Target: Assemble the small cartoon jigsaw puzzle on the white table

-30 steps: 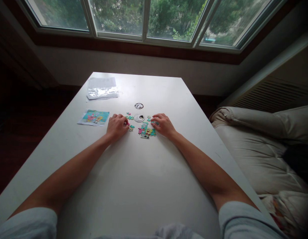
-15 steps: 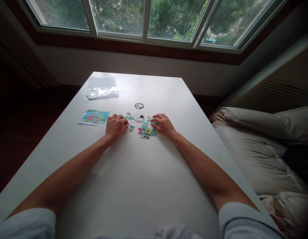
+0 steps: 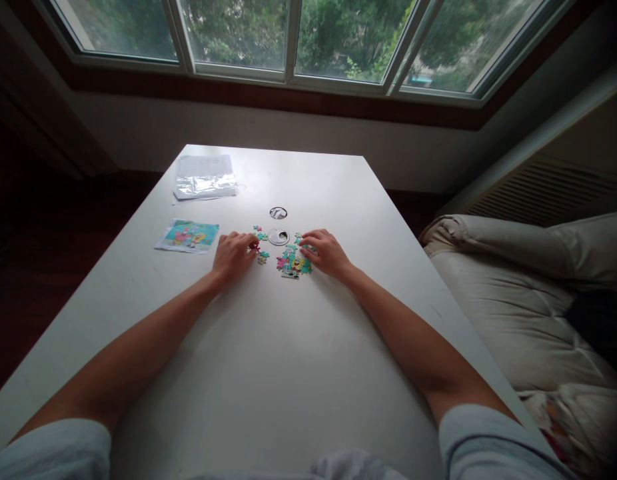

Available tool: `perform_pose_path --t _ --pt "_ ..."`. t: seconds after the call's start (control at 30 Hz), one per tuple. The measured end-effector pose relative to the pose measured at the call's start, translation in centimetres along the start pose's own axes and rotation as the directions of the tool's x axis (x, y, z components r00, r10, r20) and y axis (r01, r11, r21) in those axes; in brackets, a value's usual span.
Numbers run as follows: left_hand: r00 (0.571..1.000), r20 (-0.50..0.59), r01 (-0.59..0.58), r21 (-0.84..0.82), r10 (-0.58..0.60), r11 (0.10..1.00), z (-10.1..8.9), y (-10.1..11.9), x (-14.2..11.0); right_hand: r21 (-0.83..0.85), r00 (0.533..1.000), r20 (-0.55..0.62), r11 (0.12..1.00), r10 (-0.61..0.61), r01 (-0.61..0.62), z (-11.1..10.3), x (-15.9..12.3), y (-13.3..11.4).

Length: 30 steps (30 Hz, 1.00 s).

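Observation:
A partly joined jigsaw puzzle (image 3: 292,265) with bright cartoon figures lies flat on the white table. My left hand (image 3: 233,255) rests to its left, fingers curled together around a small pink puzzle piece (image 3: 255,247) at the fingertips. Loose green and yellow puzzle pieces (image 3: 262,257) lie just beside those fingers. At the puzzle's right side is my right hand (image 3: 327,252), fingers apart and bent over its upper right edge, holding nothing that I can see. A few loose pieces (image 3: 298,237) sit by its fingertips.
A round disc (image 3: 278,237) lies above the puzzle, with another dark-rimmed round thing (image 3: 278,213) beyond it. A cartoon picture sheet (image 3: 189,236) is left of my left hand. Papers in clear plastic (image 3: 205,177) lie farther back. A padded beige seat (image 3: 508,313) stands at the right.
My left hand has shifted slightly right and down, over some loose pieces, with the pink piece at its fingertips. My right hand has edged slightly left.

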State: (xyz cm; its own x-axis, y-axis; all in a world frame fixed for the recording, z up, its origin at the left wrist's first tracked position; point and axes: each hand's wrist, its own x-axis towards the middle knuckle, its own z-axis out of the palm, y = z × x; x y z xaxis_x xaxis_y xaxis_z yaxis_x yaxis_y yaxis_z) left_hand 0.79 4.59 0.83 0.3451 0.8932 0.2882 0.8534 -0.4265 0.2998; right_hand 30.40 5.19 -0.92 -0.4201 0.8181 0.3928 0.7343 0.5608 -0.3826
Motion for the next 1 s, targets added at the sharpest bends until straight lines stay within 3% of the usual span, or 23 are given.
perform_pose_path --t 0.17,0.33,0.5,0.77,1.0 --pt "0.999 -0.019 0.046 -0.129 -0.049 0.991 0.1 0.1 0.1 0.057 1.0 0.004 0.998 -0.03 0.03 -0.2 0.1 -1.3" --pt "0.991 0.057 0.135 -0.338 -0.123 0.932 0.1 1.1 0.0 0.087 0.998 0.024 0.995 -0.057 0.054 0.0 0.0 -2.0" --pt "0.988 0.095 0.151 -0.436 -0.122 0.887 0.7 2.3 -0.3 0.087 0.997 0.035 0.994 -0.065 0.061 0.4 0.0 -2.0" --pt "0.988 0.111 0.143 -0.426 -0.106 0.893 0.9 3.3 -0.5 0.092 0.994 0.047 0.992 -0.094 0.089 0.8 0.0 -2.1" --pt "0.995 0.074 0.088 -0.309 -0.068 0.947 1.0 4.0 -0.6 0.08 0.992 0.05 0.99 -0.119 0.115 1.2 -0.2 -2.0"
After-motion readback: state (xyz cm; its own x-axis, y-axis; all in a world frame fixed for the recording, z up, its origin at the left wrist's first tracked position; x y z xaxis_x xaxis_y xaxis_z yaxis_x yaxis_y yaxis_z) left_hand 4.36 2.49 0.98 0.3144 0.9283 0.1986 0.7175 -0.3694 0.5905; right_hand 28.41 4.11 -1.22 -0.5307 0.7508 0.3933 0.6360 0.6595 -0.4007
